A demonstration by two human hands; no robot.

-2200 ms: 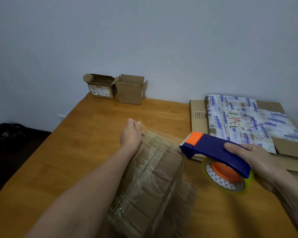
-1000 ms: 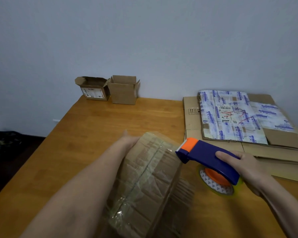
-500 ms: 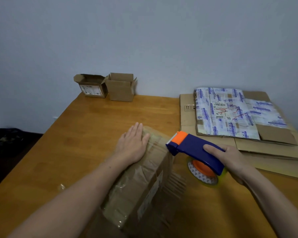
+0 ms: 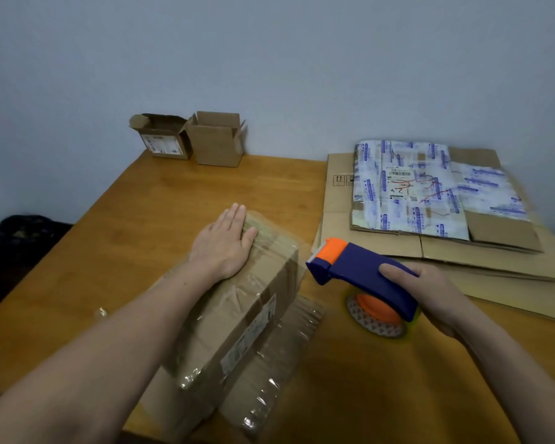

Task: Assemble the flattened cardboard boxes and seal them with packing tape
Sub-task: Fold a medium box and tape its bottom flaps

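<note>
A brown cardboard box (image 4: pixel 237 318) wrapped in old clear tape stands in front of me on the wooden table (image 4: pixel 161 206). My left hand (image 4: pixel 225 243) lies flat, fingers straight, on the far end of its top. My right hand (image 4: pixel 430 293) grips the blue and orange tape dispenser (image 4: pixel 356 267) to the right of the box, its tape roll (image 4: pixel 377 315) resting on the table. A pile of flattened cardboard boxes (image 4: pixel 446 245) lies at the right, the top one covered in white and blue printed tape.
Two small open cardboard boxes (image 4: pixel 191 139) stand at the far left corner against the wall. A dark bag (image 4: pixel 20 229) sits on the floor to the left of the table. Loose flaps with crinkled tape (image 4: pixel 269 379) lie by the box.
The box has been turned down onto the table. My left hand moved from its far edge to lie flat on top. My right hand lowered the dispenser until the roll met the table.
</note>
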